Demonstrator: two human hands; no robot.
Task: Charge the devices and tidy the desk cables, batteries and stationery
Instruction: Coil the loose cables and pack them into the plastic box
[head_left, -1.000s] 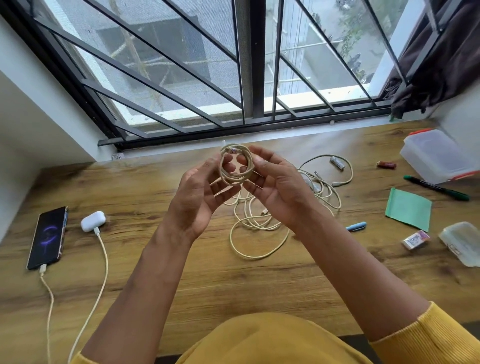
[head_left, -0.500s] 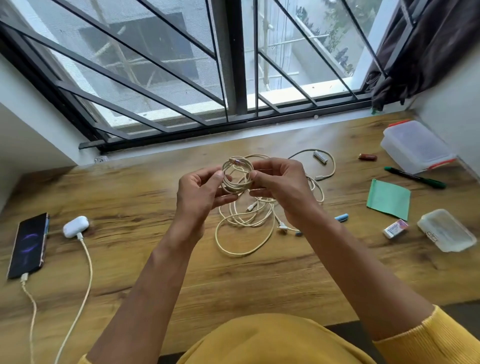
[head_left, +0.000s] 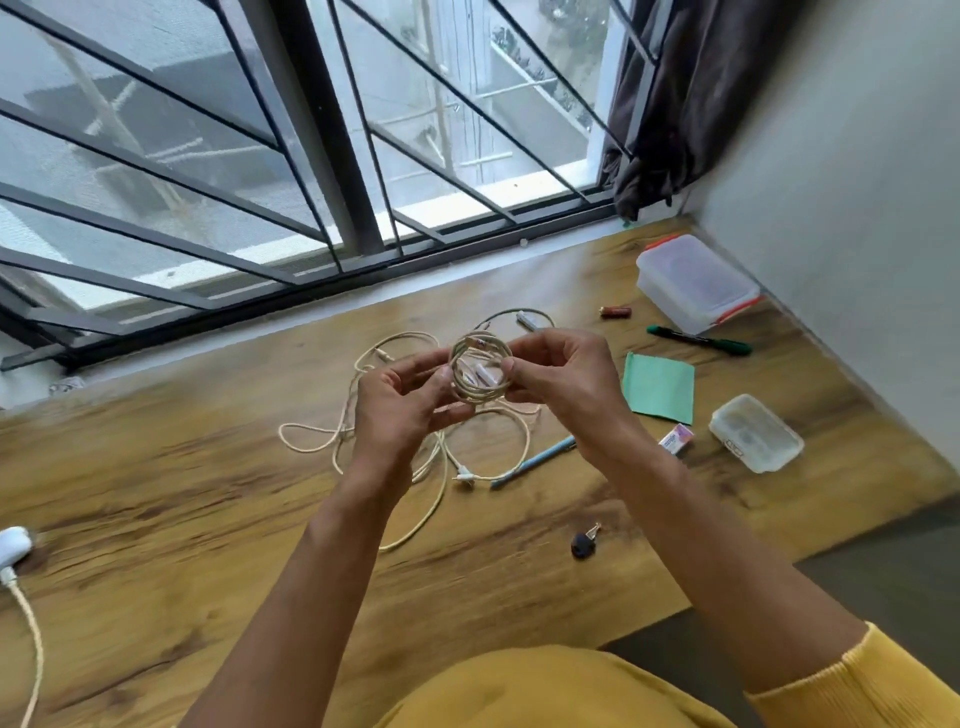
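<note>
Coiled cable (head_left: 480, 370) held up above the tabletop (head_left: 182, 493), small tight loop. Left hand (head_left: 400, 410) pinches its left side, right hand (head_left: 563, 387) its right; both grips closed on the coil. Loose cables (head_left: 415, 457) lie on the tabletop directly under the coil. Right of the coil: green paper (head_left: 658, 387), green marker (head_left: 698, 340), lidded plastic box (head_left: 693, 280). Blue pen (head_left: 535, 461) below it.
</note>
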